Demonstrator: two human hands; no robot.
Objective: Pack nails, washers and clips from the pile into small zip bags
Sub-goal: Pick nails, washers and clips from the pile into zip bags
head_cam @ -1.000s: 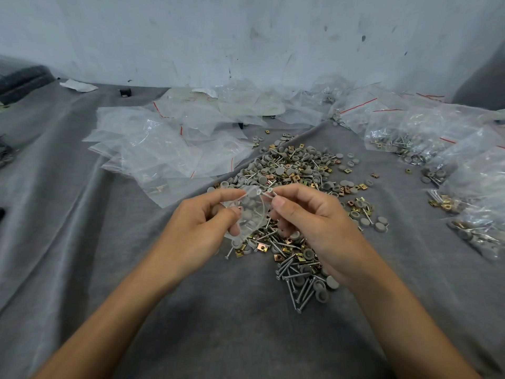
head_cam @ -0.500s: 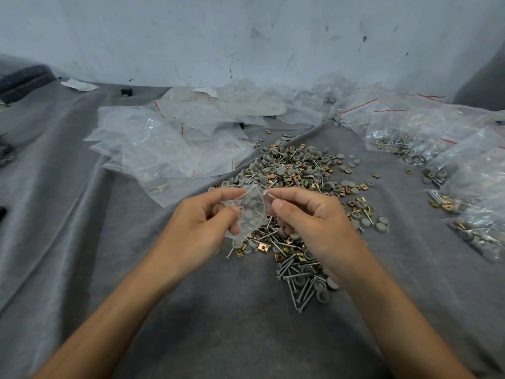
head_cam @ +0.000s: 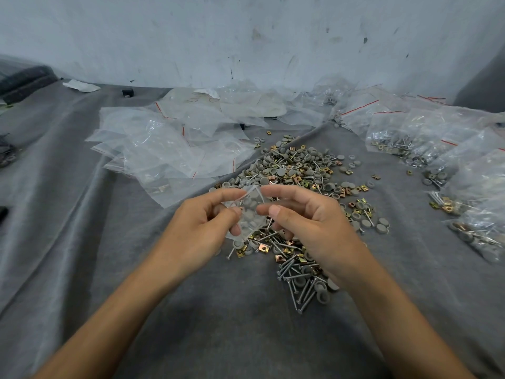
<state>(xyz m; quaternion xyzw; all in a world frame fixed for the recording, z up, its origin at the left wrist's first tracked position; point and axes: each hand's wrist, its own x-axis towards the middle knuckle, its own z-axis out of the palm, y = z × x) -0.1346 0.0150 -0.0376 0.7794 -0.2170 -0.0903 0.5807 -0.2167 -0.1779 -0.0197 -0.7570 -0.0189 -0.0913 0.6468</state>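
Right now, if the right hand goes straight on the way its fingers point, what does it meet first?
The small bag in the left hand; the right hand's fingertips sit at its edge, though contact is unclear.
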